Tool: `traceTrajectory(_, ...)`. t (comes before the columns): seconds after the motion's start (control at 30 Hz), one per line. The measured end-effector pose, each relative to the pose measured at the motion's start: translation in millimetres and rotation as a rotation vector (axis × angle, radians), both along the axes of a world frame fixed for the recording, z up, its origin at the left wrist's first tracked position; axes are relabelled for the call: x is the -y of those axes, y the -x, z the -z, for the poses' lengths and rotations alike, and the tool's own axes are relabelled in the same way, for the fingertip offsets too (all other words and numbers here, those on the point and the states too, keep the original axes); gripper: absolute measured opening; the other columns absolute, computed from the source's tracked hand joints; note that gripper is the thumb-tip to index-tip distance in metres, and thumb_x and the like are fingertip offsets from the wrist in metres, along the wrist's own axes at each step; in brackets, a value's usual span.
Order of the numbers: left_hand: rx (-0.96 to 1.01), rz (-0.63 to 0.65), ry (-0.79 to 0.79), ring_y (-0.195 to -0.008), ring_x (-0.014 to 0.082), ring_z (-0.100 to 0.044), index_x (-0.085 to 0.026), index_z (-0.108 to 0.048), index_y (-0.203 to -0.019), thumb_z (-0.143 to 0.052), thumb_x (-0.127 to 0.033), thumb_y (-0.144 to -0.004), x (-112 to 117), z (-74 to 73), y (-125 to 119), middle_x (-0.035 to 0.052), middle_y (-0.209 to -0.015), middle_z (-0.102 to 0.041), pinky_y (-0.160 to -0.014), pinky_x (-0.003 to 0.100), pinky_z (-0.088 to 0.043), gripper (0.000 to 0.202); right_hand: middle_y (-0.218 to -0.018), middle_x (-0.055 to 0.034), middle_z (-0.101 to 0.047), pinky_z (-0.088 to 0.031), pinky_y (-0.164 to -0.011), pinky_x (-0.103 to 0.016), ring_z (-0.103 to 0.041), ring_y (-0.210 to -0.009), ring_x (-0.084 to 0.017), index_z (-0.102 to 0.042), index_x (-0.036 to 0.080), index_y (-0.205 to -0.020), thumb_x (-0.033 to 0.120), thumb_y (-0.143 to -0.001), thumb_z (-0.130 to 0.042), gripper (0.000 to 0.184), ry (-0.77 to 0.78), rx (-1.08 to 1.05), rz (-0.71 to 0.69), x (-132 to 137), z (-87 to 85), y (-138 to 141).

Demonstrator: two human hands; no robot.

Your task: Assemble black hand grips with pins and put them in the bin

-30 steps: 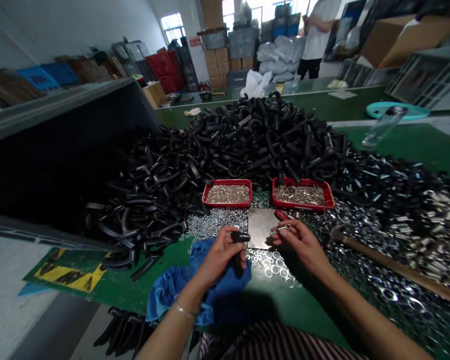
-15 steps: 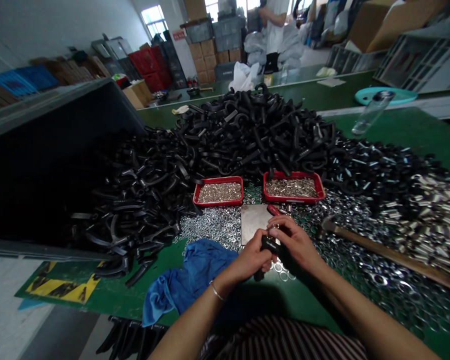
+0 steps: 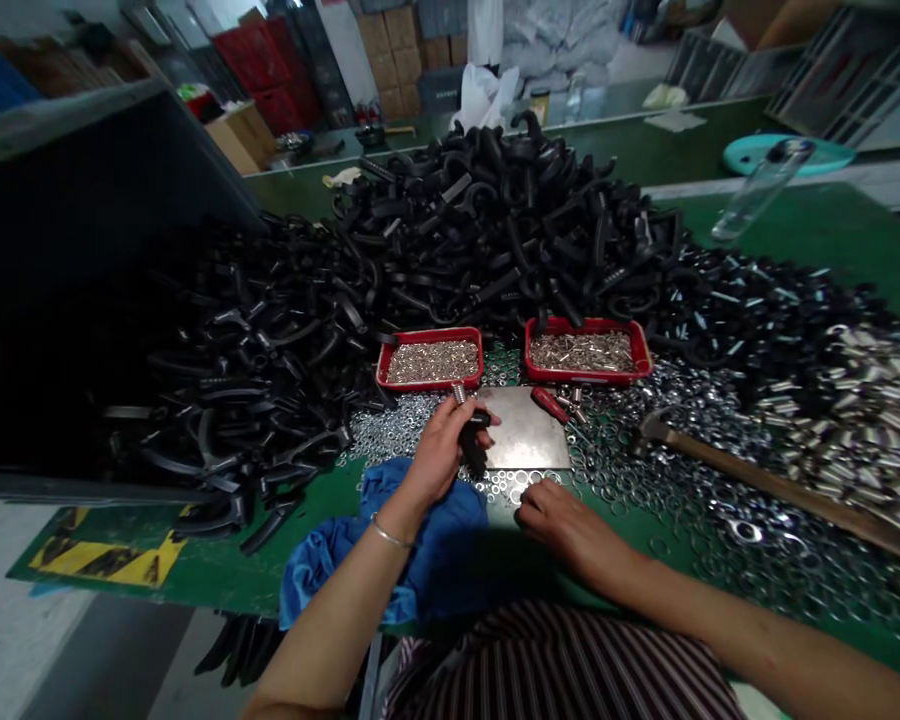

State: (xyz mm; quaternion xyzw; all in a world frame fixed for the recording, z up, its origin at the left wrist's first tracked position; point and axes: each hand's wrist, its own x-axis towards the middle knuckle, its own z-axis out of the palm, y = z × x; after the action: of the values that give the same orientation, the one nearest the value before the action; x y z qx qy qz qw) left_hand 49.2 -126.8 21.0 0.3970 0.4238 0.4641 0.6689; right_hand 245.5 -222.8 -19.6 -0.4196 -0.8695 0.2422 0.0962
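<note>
My left hand (image 3: 436, 450) is closed round a black plastic handle (image 3: 472, 452), just left of a flat metal plate (image 3: 529, 430). A silvery ribbed metal sleeve (image 3: 460, 393) sticks up at the top of that grip. My right hand (image 3: 566, 525) rests low on the green table (image 3: 615, 555) with its fingers curled together. Its fingertips are beside some loose metal rings (image 3: 521, 485) at the plate's near edge. Whatever those fingers may hold is hidden. On the plate's right edge lies a red-handled screwdriver (image 3: 549, 405).
Two red trays (image 3: 430, 385) (image 3: 589, 377) of small metal parts stand behind the plate. Black handles (image 3: 495, 240) are heaped behind and left, spilling from a grey crate (image 3: 195, 140). A hammer (image 3: 765, 480) lies right among rings. A blue cloth (image 3: 390, 560) lies front left.
My hands have come apart. The left hand has moved left with the black handle, and the right has dropped toward the table near the rings. The view has tilted down.
</note>
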Motion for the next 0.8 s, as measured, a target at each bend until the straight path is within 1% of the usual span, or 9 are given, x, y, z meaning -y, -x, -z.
traceTrajectory(0.07, -0.069, 0.047, -0.003, -0.062, 0.009, -0.059, -0.018, -0.058, -0.096, -0.062, -0.049, -0.087, 0, -0.1, 3, 0.0046, -0.09, -0.07, -0.059, 0.021, -0.046, 0.033, -0.095, -0.007, -0.061, -0.046, -0.08, -0.037, -0.053, -0.091, -0.023, -0.06, 0.02, -0.087, 0.015, -0.096, -0.052, 0.013, -0.029, 0.027, -0.02, -3, 0.5, 3)
traceTrajectory(0.13, -0.135, 0.022, -0.03, -0.06, 0.0083, -0.057, -0.018, -0.059, -0.093, -0.062, -0.05, -0.087, 4, 2.8, 0, 0.0039, -0.087, -0.071, -0.058, 0.02, -0.044, 0.033, -0.098, -0.0076, -0.062, -0.047, -0.083, -0.038, -0.054, -0.094, -0.023, -0.06, 0.02, -0.089, 0.018, -0.098, -0.05, 0.013, 0.002, -0.095, -0.024, -14, -5.1, 1)
traceTrajectory(0.23, -0.253, -0.08, -0.089, -0.061, 0.0101, -0.057, -0.018, -0.06, -0.088, -0.061, -0.052, -0.089, 10, 7.4, -14, 0.0026, -0.08, -0.069, -0.06, 0.021, -0.043, 0.034, -0.098, -0.0064, -0.064, -0.049, -0.088, -0.039, -0.058, -0.095, -0.021, -0.06, 0.022, -0.092, 0.027, -0.098, -0.053, 0.011, 0.1, -0.459, 0.22, -37, -19.4, -4)
traceTrajectory(0.3, -0.329, -0.128, -0.166, -0.069, 0.013, -0.06, -0.018, -0.062, -0.086, -0.058, -0.051, -0.091, 12, 8.2, -25, 0.0031, -0.081, -0.068, -0.068, 0.024, -0.047, 0.033, -0.096, -0.0046, -0.065, -0.052, -0.085, -0.039, -0.063, -0.09, -0.02, -0.06, 0.023, -0.098, 0.034, -0.095, -0.057, 0.011, 0.252, -0.744, 0.476, -51, -26.6, -4)
traceTrajectory(0.37, -0.366, -0.162, -0.257, -0.08, 0.0159, -0.062, -0.019, -0.063, -0.089, -0.054, -0.048, -0.094, 14, 7.7, -35, 0.0042, -0.087, -0.068, -0.08, 0.028, -0.047, 0.031, -0.096, -0.0036, -0.067, -0.055, -0.083, -0.039, -0.066, -0.085, -0.018, -0.061, 0.024, -0.105, 0.039, -0.092, -0.063, 0.021, 0.489, -1.017, 0.625, -61, -29.0, 0)
traceTrajectory(0.47, -0.404, -0.214, -0.348, -0.092, 0.0189, -0.06, -0.021, -0.062, -0.095, -0.052, -0.045, -0.096, 15, 8.8, -45, 0.0055, -0.096, -0.066, -0.089, 0.031, -0.044, 0.026, -0.09, -0.0031, -0.069, -0.056, -0.08, -0.033, -0.066, -0.079, -0.015, -0.065, 0.02, -0.102, 0.04, -0.087, -0.07, 0.026, 0.787, -1.283, 0.635, -66, -25.9, 8)
traceTrajectory(0.57, -0.474, -0.23, -0.387, -0.094, 0.0196, -0.058, -0.021, -0.06, -0.096, -0.051, -0.042, -0.097, 17, 13.4, -47, 0.0054, -0.097, -0.063, -0.091, 0.031, -0.041, 0.022, -0.088, -0.0043, -0.07, -0.056, -0.07, -0.028, -0.065, -0.072, -0.013, -0.066, 0.018, -0.094, 0.041, -0.084, -0.074, 0.027, 0.905, -1.34, 0.587, -64, -22.8, 11)
traceTrajectory(0.7, -0.51, -0.214, -0.365, -0.088, 0.0189, -0.057, -0.021, -0.058, -0.096, -0.049, -0.041, -0.098, 20, 16.6, -47, 0.0043, -0.093, -0.062, -0.087, 0.03, -0.041, 0.022, -0.087, -0.0036, -0.072, -0.056, -0.064, -0.029, -0.064, -0.062, -0.012, -0.064, 0.018, -0.094, 0.045, -0.082, -0.074, 0.031, 0.862, -1.218, 0.505, -62, -23.0, 4)
traceTrajectory(0.8, -0.479, -0.199, -0.316, -0.086, 0.0185, -0.057, -0.021, -0.058, -0.095, -0.049, -0.043, -0.098, 21, 13.4, -48, 0.0038, -0.091, -0.062, -0.085, 0.03, -0.042, 0.023, -0.081, -0.0013, -0.071, -0.056, -0.069, -0.034, -0.067, -0.066, -0.017, -0.066, 0.022, -0.097, 0.044, -0.084, -0.071, 0.026, 0.507, -0.985, 0.496, -65, -22.5, -4)
